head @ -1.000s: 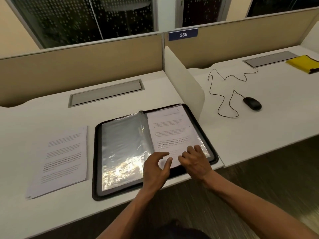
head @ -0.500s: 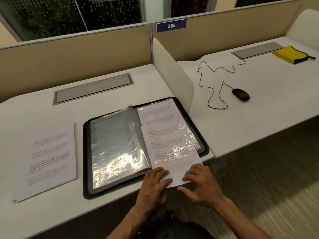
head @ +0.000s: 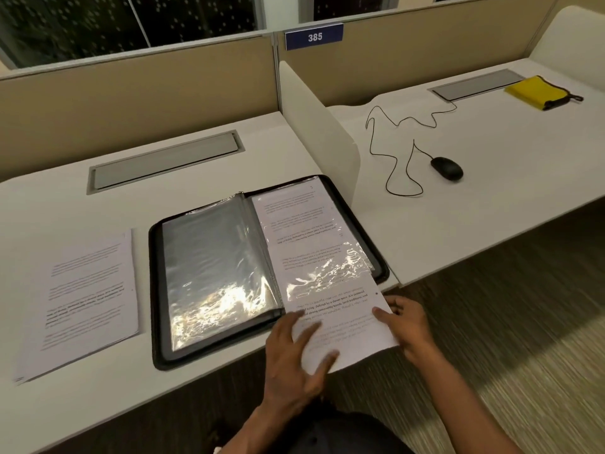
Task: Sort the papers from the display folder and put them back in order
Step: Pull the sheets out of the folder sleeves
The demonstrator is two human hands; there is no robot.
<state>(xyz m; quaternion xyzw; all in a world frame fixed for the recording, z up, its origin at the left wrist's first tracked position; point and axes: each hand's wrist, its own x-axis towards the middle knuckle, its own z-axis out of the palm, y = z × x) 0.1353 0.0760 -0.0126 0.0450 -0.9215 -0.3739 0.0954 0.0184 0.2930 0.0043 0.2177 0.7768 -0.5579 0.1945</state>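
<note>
White paper is what both hands have hold of: my left hand (head: 296, 352) lies spread on the near left part of the sheet (head: 340, 322), fingers straight and pressing it flat, while my right hand (head: 406, 326) pinches the sheet's right edge, thumb on top and fingers curled under. That split looks deliberate, one hand steadying, the other pulling. About half the sheet hangs out past the worktop (head: 229, 132) edge toward me; its far half sits inside the glossy plastic sleeve (head: 314, 244) on the right page of the open display folder (head: 157, 290), so I judge this to be the withdrawing step of the sort. The left page shows only empty, shiny pockets. Left of the folder, well apart from it, a stack of printed papers (head: 85, 299) lies flat, probably the pile of pages taken out. Beyond the divider, a wired mouse (head: 447, 168) and a yellow pouch (head: 537, 91) sit on the neighbouring desk.
</note>
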